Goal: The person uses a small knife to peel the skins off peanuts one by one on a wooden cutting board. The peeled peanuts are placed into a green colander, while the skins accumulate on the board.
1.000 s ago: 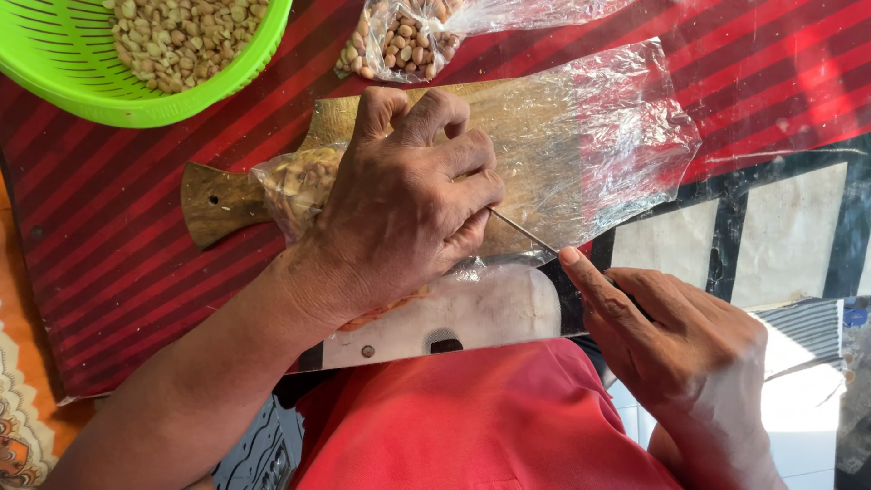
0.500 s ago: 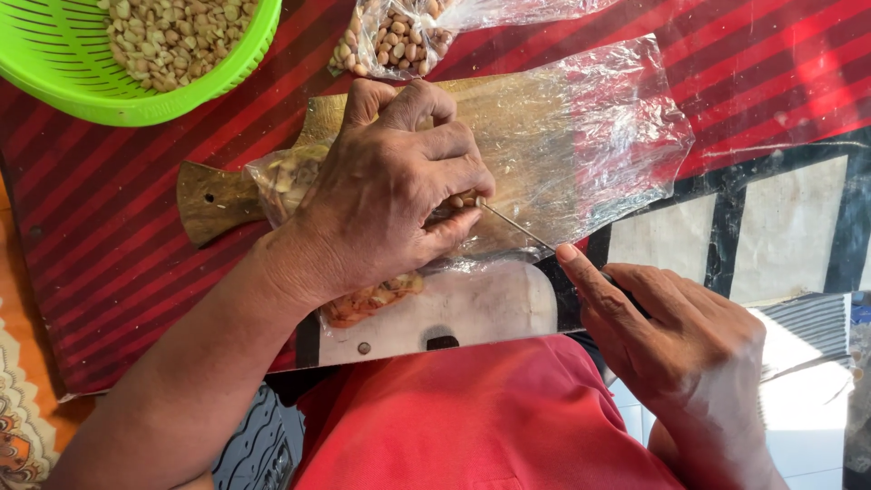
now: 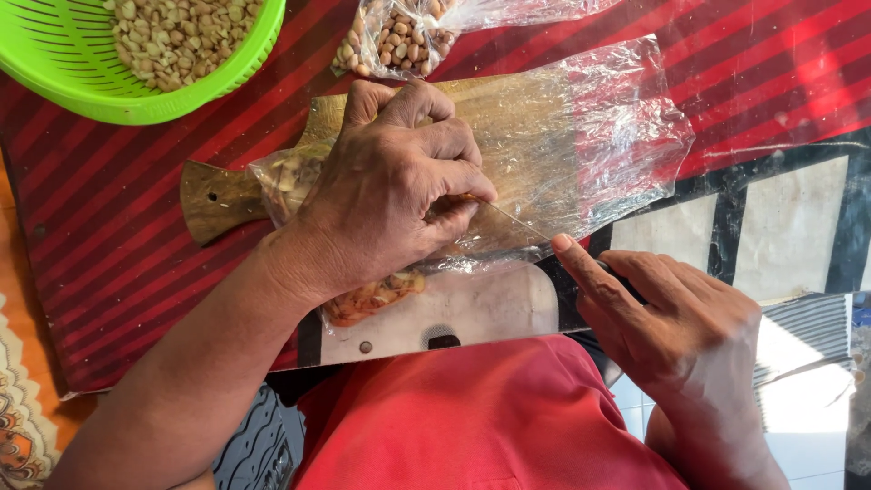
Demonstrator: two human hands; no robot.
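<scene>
At frame centre the wooden cutting board [image 3: 508, 118] lies under a clear plastic sheet [image 3: 617, 136], its right edge bordering open red striped cloth [image 3: 771, 63]. The left hand [image 3: 390, 200] presses down on it, fingers curled over something hidden beneath them. From lower right, the right hand [image 3: 671, 318] grips a thin knife [image 3: 517, 222], forefinger stretched along it, tip meeting the left fingertips. A green colander [image 3: 82, 82] crowds the upper left.

Lime-green slotted colander [image 3: 82, 82] holding tan peanuts [image 3: 177, 36]; red, dark-striped mat [image 3: 118, 245]; brown wooden cutting board [image 3: 213, 195]; clear plastic bag [image 3: 590, 136]; red garment [image 3: 481, 417].
</scene>
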